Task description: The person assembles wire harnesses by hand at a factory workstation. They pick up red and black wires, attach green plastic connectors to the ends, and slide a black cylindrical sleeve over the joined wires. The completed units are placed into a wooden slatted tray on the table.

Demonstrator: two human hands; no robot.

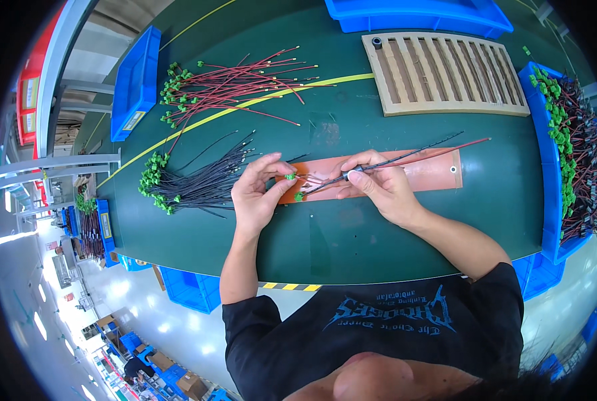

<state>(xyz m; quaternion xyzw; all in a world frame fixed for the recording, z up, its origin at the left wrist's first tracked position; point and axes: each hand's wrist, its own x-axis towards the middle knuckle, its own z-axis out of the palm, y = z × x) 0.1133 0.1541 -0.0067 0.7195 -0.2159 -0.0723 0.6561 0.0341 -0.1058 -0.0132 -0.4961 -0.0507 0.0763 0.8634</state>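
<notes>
Over a copper-coloured strip on the bench, my left hand pinches a small green connector between thumb and fingers. My right hand is closed on a black wire and a red wire, whose free ends point up to the right. A dark ring-like piece shows by the right thumb; whether it encircles the wires, I cannot tell. Another green connector lies just below the first, at the black wire's end. A bundle of black wires with green connectors rests left of my left hand.
Red wires with green connectors lie at the far left, beside a blue bin. A slotted wooden rack stands at the back right. On the right, a blue bin holds many wired connectors. Another blue bin sits at the back.
</notes>
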